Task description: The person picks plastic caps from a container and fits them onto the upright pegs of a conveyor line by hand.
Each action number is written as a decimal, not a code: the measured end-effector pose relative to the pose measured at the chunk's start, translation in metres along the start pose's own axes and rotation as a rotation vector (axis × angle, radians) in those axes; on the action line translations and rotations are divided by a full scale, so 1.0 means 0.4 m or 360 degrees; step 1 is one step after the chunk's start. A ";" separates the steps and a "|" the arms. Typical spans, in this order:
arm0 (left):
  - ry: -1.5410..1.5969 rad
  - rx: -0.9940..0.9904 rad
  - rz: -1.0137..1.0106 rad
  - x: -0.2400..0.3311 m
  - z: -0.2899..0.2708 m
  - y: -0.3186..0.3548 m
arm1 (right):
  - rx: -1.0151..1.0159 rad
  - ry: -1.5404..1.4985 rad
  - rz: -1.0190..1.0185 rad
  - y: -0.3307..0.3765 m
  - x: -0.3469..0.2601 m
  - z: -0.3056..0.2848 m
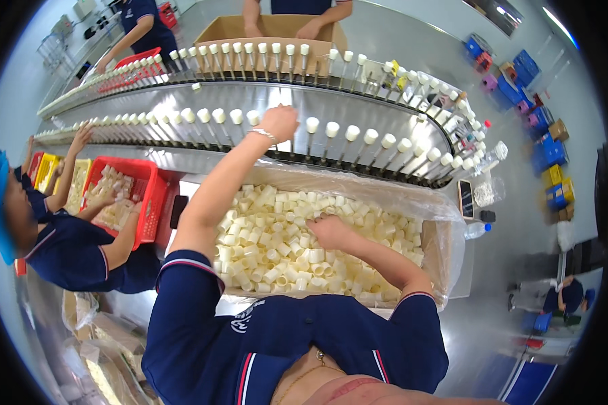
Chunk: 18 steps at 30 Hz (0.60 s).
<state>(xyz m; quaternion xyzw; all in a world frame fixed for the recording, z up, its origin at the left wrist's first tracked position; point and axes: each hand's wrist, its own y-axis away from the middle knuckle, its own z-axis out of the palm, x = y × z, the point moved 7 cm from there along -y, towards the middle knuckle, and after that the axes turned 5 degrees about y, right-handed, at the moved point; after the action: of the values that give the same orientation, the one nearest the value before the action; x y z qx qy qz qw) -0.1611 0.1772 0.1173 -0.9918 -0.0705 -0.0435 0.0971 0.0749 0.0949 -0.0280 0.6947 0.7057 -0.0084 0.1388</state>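
My left hand (pixel 280 123), with a white band at the wrist, is over the near row of upright metal rods. Its fingers are curled closed at a gap between two white caps (pixel 253 117) on rods; whatever they hold is hidden. Most rods in this row carry a short white cap, such as the cap (pixel 312 125) just right of that hand. Below, my right hand (pixel 332 232) reaches into a heap of loose cream-white caps (pixel 277 243), fingers curled at the heap's surface. The hand itself covers what its fingers hold. A plastic-lined carton (pixel 436 250) contains the heap.
A metal conveyor (pixel 358 111) loops around with capped rods along both sides. At left a co-worker in a blue cap (pixel 0 202) handles pieces by a red basket (pixel 161 202). Another person works at a cardboard box (pixel 277 27) beyond. A phone (pixel 465 198) and bottle (pixel 477 230) lie right.
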 end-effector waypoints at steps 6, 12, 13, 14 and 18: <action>-0.0156 -0.0100 0.0032 0.095 0.049 -0.055 | 0.0096 -0.0138 -0.0092 0.001 -0.006 0.003; 0.0060 0.0423 0.0402 0.276 -0.093 0.166 | 0.0112 -0.0463 -0.0047 -0.003 0.032 -0.063; 0.0105 0.0405 0.0380 0.287 -0.093 0.214 | 0.0296 -0.0780 -0.0017 0.011 0.046 -0.104; 0.0170 0.0367 0.0340 0.287 -0.086 0.266 | 0.0290 -0.0788 -0.0028 0.009 0.046 -0.137; 0.0169 -0.0298 0.0174 0.292 0.063 0.430 | 0.0383 -0.1400 0.0110 -0.004 0.074 -0.239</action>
<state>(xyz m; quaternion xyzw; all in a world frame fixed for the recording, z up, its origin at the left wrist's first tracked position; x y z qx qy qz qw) -0.0187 0.0304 0.0721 -0.9952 -0.0067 -0.0971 0.0099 0.0559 0.1434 0.0576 0.6595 0.5501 -0.3800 0.3437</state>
